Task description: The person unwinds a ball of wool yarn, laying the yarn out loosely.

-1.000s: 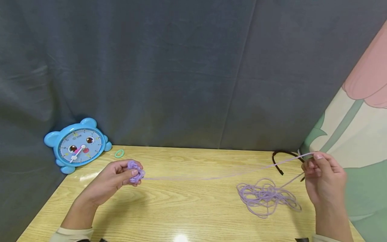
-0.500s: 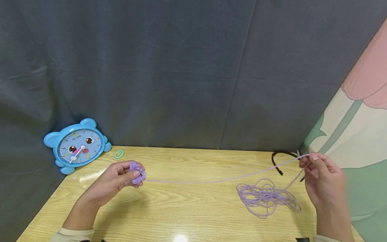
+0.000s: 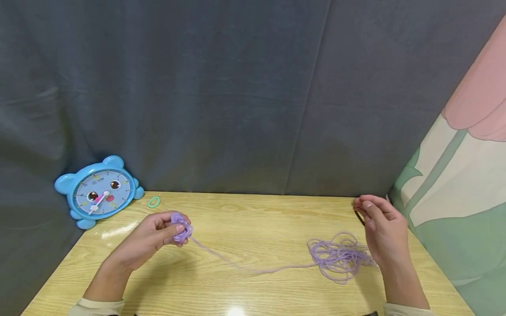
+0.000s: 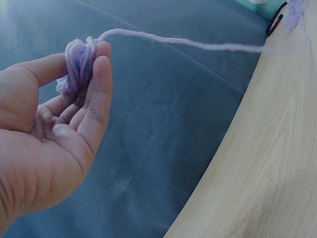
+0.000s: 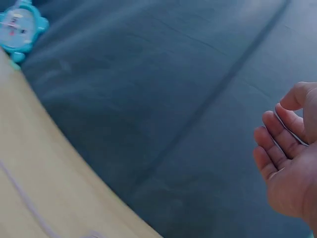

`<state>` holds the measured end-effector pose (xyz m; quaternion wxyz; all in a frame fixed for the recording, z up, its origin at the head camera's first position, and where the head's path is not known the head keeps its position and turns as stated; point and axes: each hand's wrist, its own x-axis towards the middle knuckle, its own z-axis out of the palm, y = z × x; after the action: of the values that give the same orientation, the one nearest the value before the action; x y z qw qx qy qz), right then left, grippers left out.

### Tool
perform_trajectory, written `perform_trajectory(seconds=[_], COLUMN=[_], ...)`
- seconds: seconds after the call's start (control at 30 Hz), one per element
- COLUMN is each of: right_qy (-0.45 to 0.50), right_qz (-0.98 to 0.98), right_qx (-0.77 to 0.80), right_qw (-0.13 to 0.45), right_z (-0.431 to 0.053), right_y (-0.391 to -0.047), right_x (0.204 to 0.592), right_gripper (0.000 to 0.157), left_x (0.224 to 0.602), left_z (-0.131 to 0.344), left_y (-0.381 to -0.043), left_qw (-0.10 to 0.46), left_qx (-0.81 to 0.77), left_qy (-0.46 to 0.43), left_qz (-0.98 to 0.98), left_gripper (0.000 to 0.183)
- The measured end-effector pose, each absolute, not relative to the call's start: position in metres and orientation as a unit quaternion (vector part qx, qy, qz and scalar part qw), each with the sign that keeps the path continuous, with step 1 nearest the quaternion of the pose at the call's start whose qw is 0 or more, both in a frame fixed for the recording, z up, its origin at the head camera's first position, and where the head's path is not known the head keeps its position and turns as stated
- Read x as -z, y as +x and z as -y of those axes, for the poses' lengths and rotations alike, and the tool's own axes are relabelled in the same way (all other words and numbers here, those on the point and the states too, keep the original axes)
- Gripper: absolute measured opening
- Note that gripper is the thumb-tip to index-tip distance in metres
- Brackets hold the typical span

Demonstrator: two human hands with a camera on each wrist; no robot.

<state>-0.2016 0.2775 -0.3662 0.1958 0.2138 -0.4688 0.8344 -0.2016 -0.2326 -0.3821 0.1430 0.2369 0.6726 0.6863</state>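
My left hand [image 3: 144,239] pinches a small wound bundle of lilac yarn [image 3: 177,218] between thumb and fingers, above the left part of the table. In the left wrist view, the yarn bundle [image 4: 78,64] sits between the thumb and fingertips, and one strand [image 4: 183,42] leads away from it. That strand droops across the table to a loose, tangled heap of yarn [image 3: 336,260] on the right. My right hand [image 3: 386,235] hovers above and beside the heap, fingers loosely bent. Its fingers [image 5: 280,136] hold nothing in the right wrist view.
A blue animal-shaped clock [image 3: 103,193] leans at the table's back left, with a green ring [image 3: 150,204] beside it. A thin black curved band [image 3: 359,217] lies at the back right, mostly behind my right hand. A dark curtain hangs behind the wooden table [image 3: 245,210].
My right hand has let go of the yarn and moved left. The strand, earlier stretched up between the hands, has dropped to the table. My left hand keeps its pinch almost unmoved.
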Motion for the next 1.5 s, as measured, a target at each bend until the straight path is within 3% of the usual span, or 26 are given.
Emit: perform_trajectory(seconds=[0.37,0.7,0.93,1.33,1.5], right_qy=[0.163,0.211,0.235,0.291,0.303], right_qz=[0.645,0.649,0.652,0.635,0.618], right_qx=[-0.742,-0.731,-0.718,-0.700,-0.708], right_qw=[0.084,-0.009,-0.064,-0.150,-0.157], right_z=[-0.175,-0.105,-0.065,-0.033,-0.036], right_y=[-0.208,-0.208,-0.201,-0.191,-0.187], right_x=[0.398,0.412,0.423,0.431,0.432], right_gripper=[0.012,0.032,0.031,0.030,0.030], left_x=[0.384,0.386,0.387,0.386,0.385], left_z=[0.230,0.228,0.228,0.228,0.229], left_y=[-0.202,-0.203,-0.203,-0.202,-0.202], left_qw=[0.147,0.152,0.150,0.146,0.147], left_qx=[-0.688,-0.690,-0.691,-0.688,-0.688], left_qy=[0.238,0.242,0.236,0.237,0.235], left_qz=[-0.669,-0.664,-0.667,-0.670,-0.671], left_gripper=[0.017,0.018,0.017,0.017,0.017])
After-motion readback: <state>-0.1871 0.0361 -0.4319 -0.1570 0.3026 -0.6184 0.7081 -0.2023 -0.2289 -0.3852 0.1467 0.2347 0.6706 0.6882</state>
